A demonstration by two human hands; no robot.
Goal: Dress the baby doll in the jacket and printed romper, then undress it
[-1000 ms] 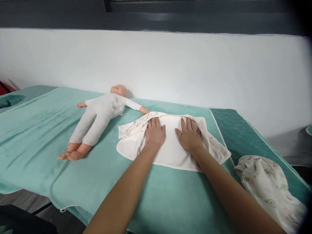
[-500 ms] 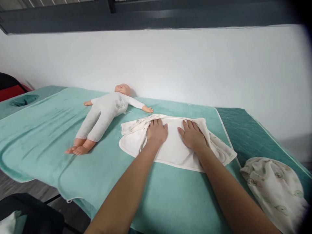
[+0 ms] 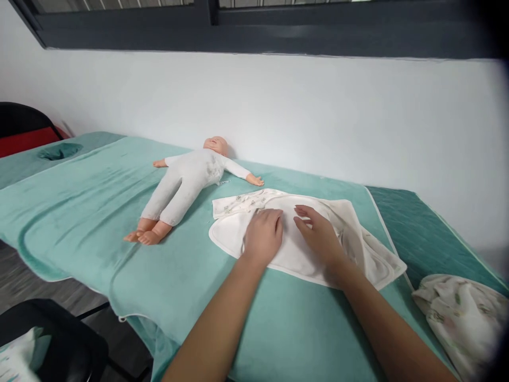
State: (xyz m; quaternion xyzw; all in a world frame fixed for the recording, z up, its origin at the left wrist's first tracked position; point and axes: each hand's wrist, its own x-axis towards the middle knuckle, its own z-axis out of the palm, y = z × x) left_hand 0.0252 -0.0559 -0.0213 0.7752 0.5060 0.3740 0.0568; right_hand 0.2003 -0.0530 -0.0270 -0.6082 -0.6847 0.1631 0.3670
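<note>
A white baby top with a small print (image 3: 234,229) lies spread open on the bed, its plain inner side facing up. My left hand (image 3: 263,236) is over the left half of this top, back of the hand towards me, fingers loosely bent with their tips partly hidden. Above the right half is my right hand (image 3: 319,233), open, with the thumb apart from the fingers and nothing in it. A baby doll (image 3: 186,178) in a white body suit lies on its back to the left, arms spread.
A teal cover (image 3: 167,281) is draped over the bed, which stands against a white wall (image 3: 278,116). Crumpled printed cloth (image 3: 461,313) lies at the right edge. A black chair (image 3: 75,339) with cloth on it stands at lower left, near the bed's edge.
Both hands have lifted from lying flat inside the top and drawn back towards me, the left with its fingers bending. The view has shifted slightly left.
</note>
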